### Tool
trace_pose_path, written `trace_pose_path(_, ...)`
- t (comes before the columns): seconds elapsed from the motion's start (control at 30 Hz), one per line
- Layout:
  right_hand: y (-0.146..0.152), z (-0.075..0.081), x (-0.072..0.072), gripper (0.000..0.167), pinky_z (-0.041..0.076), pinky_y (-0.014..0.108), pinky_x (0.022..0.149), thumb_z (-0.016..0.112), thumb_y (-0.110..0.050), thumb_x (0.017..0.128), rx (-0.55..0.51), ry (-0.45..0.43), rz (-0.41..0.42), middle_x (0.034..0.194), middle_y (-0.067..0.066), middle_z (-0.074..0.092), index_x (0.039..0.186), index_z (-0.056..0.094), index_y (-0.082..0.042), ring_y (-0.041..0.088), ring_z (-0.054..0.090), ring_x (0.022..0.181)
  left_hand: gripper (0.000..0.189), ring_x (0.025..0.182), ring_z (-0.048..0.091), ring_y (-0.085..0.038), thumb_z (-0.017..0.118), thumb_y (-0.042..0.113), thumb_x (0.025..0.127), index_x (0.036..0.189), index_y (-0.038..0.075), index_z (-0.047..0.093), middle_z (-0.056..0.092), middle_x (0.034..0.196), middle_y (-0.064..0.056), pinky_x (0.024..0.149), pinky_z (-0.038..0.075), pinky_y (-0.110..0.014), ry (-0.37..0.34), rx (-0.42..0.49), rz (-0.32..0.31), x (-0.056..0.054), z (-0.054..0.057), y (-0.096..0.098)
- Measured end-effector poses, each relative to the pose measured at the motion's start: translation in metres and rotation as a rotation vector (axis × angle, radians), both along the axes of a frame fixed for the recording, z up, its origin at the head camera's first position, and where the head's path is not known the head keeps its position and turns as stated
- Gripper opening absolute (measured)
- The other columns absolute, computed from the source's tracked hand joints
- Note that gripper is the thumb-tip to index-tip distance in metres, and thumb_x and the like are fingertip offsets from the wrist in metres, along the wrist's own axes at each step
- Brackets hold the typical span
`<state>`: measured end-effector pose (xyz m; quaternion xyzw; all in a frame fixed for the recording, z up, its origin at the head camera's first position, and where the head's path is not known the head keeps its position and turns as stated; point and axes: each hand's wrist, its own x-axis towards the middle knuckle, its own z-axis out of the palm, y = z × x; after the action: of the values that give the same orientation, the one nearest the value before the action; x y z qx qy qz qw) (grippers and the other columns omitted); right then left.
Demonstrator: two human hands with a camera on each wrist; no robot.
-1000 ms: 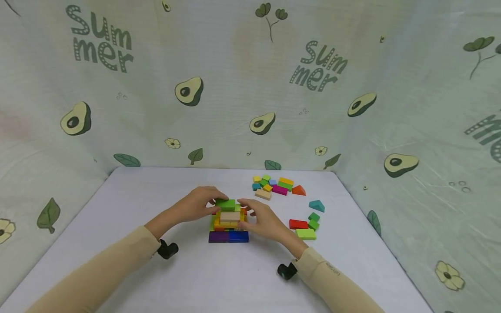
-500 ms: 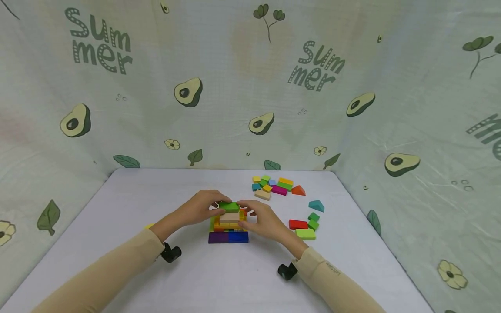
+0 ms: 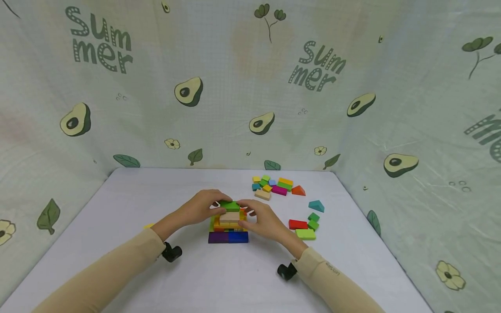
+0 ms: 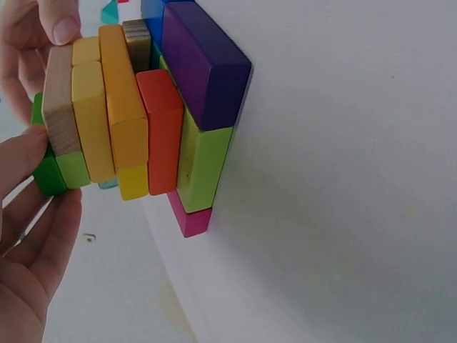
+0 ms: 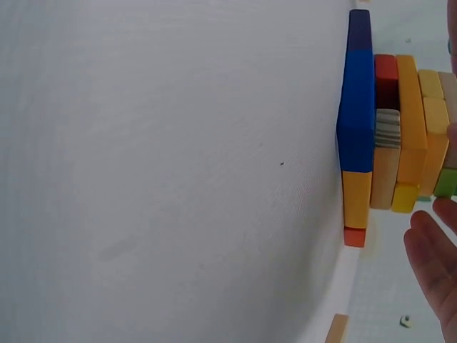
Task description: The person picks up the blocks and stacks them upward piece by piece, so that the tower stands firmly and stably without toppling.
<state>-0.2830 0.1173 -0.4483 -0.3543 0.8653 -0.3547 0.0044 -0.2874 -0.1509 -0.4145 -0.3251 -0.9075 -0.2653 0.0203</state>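
Near the middle of the table, a tower of coloured wooden blocks (image 3: 228, 237) rises from a purple (image 4: 207, 68) and blue block (image 5: 355, 107) at the front of its base. At the top lies a green block (image 3: 230, 206), which my left hand (image 3: 200, 208) pinches, thumb in front and fingers behind. A plain wood block (image 3: 229, 217) sits just below it, with a light green block (image 4: 73, 170) behind. My right hand (image 3: 263, 219) is curved round the tower's upper right side, thumb at the front and a finger at the back; exact contact is partly hidden.
Several loose blocks (image 3: 279, 190) lie at the back right, with an orange triangle (image 3: 298, 191) beside them. Closer on the right are a teal triangle (image 3: 316, 205), a red block (image 3: 298, 224) and a lime block (image 3: 305, 234). Something yellow (image 3: 148, 226) shows behind the left wrist.
My left hand has shifted slightly right with the green block, which now sits above the plain wood block. The right hand has stayed at the tower's right side.
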Motion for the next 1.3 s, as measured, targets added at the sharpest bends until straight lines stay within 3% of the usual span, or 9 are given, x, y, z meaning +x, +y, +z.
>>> trace_pose_path(0.2, 0.0, 0.0, 0.0, 0.059, 0.059, 0.041, 0.102, 0.078, -0.024, 0.099, -0.014, -0.001, 0.005, 0.148, 0.0, 0.062, 0.153, 0.055, -0.017, 0.021, 0.066, 0.123, 0.033, 0.109, 0.07, -0.016, 0.079, 0.02, 0.098, 0.13, 0.014, 0.073, 0.075, 0.121, 0.001, 0.096, 0.061, -0.035, -0.017, 0.026, -0.005, 0.001, 0.002, -0.001)
trace_pose_path(0.63, 0.0, -0.001, 0.0, 0.059, 0.06, 0.038, 0.101, 0.079, -0.024, 0.099, -0.019, 0.006, 0.004, 0.147, -0.002, 0.062, 0.152, 0.055, -0.019, 0.017, 0.066, 0.122, 0.033, 0.108, 0.071, -0.016, 0.079, 0.021, 0.098, 0.13, 0.015, 0.073, 0.075, 0.122, 0.001, 0.097, 0.061, -0.036, -0.016, 0.03, -0.003, 0.0, 0.002, 0.0)
trace_pose_path(0.9, -0.001, -0.001, 0.0, 0.058, 0.06, 0.038, 0.101, 0.079, -0.023, 0.099, -0.001, -0.002, -0.002, 0.147, 0.0, 0.062, 0.152, 0.056, -0.019, 0.023, 0.067, 0.124, 0.041, 0.114, 0.07, -0.018, 0.078, 0.029, 0.099, 0.138, 0.018, 0.07, 0.073, 0.131, 0.002, 0.099, 0.061, -0.04, -0.016, 0.016, 0.018, -0.002, -0.005, -0.006)
trace_pose_path(1.1, -0.001, -0.001, 0.0, 0.058, 0.059, 0.04, 0.102, 0.079, -0.024, 0.099, -0.003, -0.015, -0.003, 0.147, 0.0, 0.062, 0.152, 0.056, -0.019, 0.025, 0.066, 0.124, 0.048, 0.12, 0.067, -0.029, 0.077, 0.032, 0.1, 0.145, 0.02, 0.065, 0.069, 0.139, -0.004, 0.098, 0.06, -0.051, -0.033, -0.004, 0.05, 0.006, 0.002, -0.026)
trace_pose_path(1.3, -0.001, -0.001, 0.001, 0.058, 0.059, 0.04, 0.102, 0.079, -0.023, 0.099, -0.003, -0.008, -0.012, 0.148, 0.0, 0.061, 0.152, 0.056, -0.018, 0.024, 0.066, 0.124, 0.041, 0.118, 0.066, -0.03, 0.077, 0.03, 0.1, 0.139, 0.024, 0.069, 0.071, 0.132, 0.002, 0.095, 0.06, -0.051, -0.006, -0.049, 0.082, 0.012, 0.006, -0.067)
